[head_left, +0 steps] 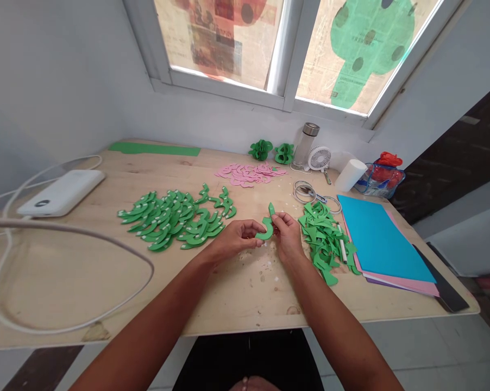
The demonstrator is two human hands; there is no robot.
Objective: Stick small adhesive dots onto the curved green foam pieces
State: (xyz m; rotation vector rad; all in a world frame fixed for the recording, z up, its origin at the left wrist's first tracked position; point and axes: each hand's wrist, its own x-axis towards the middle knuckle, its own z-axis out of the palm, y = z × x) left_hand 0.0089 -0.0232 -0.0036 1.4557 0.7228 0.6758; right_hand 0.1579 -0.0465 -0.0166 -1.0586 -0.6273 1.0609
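Observation:
Between my two hands, above the middle of the wooden table, is a curved green foam piece [265,232]. My left hand [239,239] pinches its lower left end. The fingers of my right hand [286,231] close on its upper right part, where a narrow green tip [271,208] sticks up. Left of my hands lies a spread of curved green pieces [167,217] with small white squares on them. Beside my right hand is a heap of irregular green scraps [324,239], with a white pen [343,244] lying on it.
Pink pieces [251,174] and two green folded shapes [261,150] lie farther back, near a glass bottle [305,144] and a small fan [320,158]. Scissors and tape rings [305,191] are behind the scraps. Blue sheets [383,239] lie right; a power bank [61,193] with cables sits left.

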